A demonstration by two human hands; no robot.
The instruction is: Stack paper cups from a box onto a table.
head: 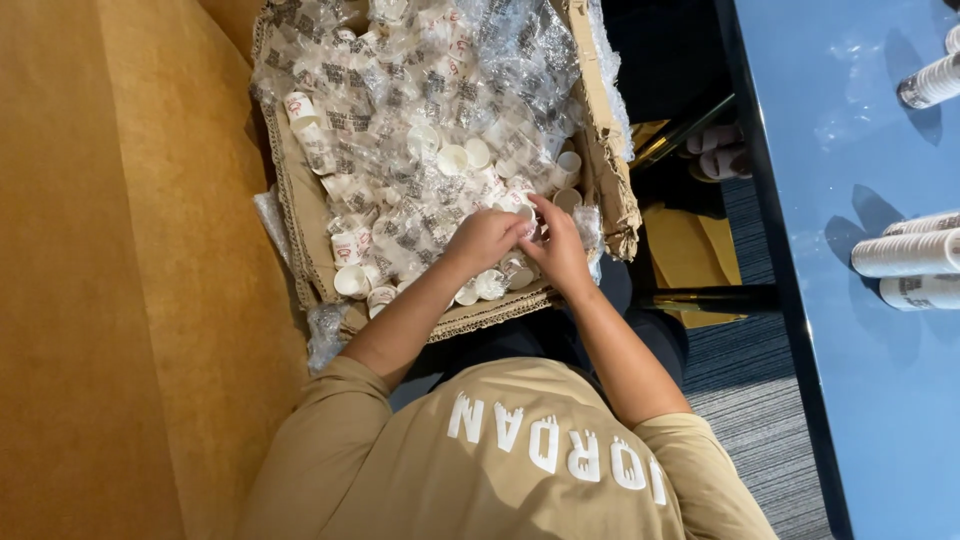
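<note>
A torn cardboard box holds several small white paper cups, most of them in clear plastic wrappers. My left hand and my right hand meet over the box's near right corner. The fingers of both pinch one small wrapped cup between them, just above the loose cups. Bare cups lie along the near edge of the box, below my left wrist. My beige shirt fills the bottom of the view.
The box rests on a tan upholstered seat that stretches to the left. A blue table at the right carries lying stacks of paper cups. Feet in sandals show beside the table's edge, over grey carpet.
</note>
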